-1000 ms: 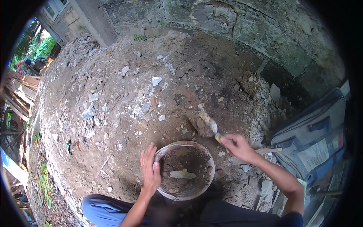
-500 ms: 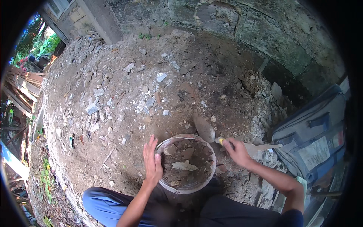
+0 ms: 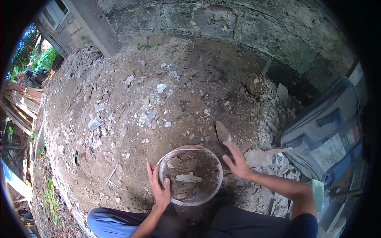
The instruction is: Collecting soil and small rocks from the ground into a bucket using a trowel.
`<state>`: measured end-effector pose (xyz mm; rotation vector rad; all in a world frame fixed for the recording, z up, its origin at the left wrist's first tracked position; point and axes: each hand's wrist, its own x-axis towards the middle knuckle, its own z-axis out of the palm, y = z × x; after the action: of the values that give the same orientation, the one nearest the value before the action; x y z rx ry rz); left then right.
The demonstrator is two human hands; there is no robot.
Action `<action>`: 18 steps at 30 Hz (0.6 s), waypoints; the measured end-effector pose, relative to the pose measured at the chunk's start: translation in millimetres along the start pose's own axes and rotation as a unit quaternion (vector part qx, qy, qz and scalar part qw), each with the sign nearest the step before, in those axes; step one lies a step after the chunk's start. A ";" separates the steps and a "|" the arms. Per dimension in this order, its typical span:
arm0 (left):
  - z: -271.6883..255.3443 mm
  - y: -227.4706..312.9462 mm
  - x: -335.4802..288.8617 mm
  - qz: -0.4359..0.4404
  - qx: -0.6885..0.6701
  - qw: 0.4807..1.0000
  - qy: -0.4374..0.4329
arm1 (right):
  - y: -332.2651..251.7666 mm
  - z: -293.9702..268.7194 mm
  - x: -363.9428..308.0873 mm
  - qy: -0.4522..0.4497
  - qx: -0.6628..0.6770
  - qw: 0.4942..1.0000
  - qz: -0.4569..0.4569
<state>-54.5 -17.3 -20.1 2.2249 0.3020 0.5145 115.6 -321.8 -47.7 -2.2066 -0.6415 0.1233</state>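
Observation:
A round, dirt-caked bucket (image 3: 219, 185) stands between my knees, with soil and several stone chunks inside, among them a long pale piece (image 3: 189, 178). My left hand (image 3: 159, 192) rests against its left rim, fingers and thumb spread. To the right of the bucket, my right hand (image 3: 237, 162) is open, its thumb apart from the fingers. Just beyond those fingertips lies a trowel, its dusty pointed blade (image 3: 222, 131) on the soil. The trowel's handle is hidden by the hand.
Right of my hand lies a second flat tool (image 3: 256, 158) with a pale handle. A grey bag (image 3: 323, 135) leans farther right. Rubble and stones (image 3: 95, 123) cover the ground up to a block wall (image 3: 214, 22). Wood pieces (image 3: 20, 107) are stacked at far left.
My right hand has opened off the trowel's handle. The trowel blade now points more away from me. The view has shifted slightly; my left hand stays at the rim.

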 end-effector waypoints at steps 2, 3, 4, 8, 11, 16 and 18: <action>10.6 -5.0 -6.3 -0.015 -0.006 1.000 0.024 | -10.7 8.3 -6.0 -0.066 0.104 0.992 -0.031; 11.4 -5.4 -9.7 -0.013 -0.006 1.000 0.024 | -12.6 14.0 -9.3 -0.094 0.144 0.985 -0.023; 11.8 -5.9 -12.9 -0.010 -0.012 1.000 0.021 | -14.1 19.2 -11.2 -0.093 0.144 0.985 -0.023; 13.5 -3.5 -18.2 0.003 -0.032 0.999 0.022 | -17.0 35.1 -14.6 -0.106 0.179 0.978 -0.024; 14.4 -5.4 -15.4 0.004 -0.035 0.999 0.029 | -25.7 43.1 -14.3 -0.084 0.209 0.974 -0.001; 15.2 -4.7 -11.3 0.003 -0.052 0.998 0.031 | -17.5 44.3 -7.5 -0.093 0.189 0.976 -0.048; 16.3 -5.3 -9.6 -0.008 -0.058 0.998 0.034 | -15.6 46.4 -5.4 -0.090 0.192 0.976 -0.048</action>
<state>-55.7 -28.4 -36.2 2.0944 0.3164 0.5848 90.9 -284.1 -67.5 -1.8007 -0.7536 0.3698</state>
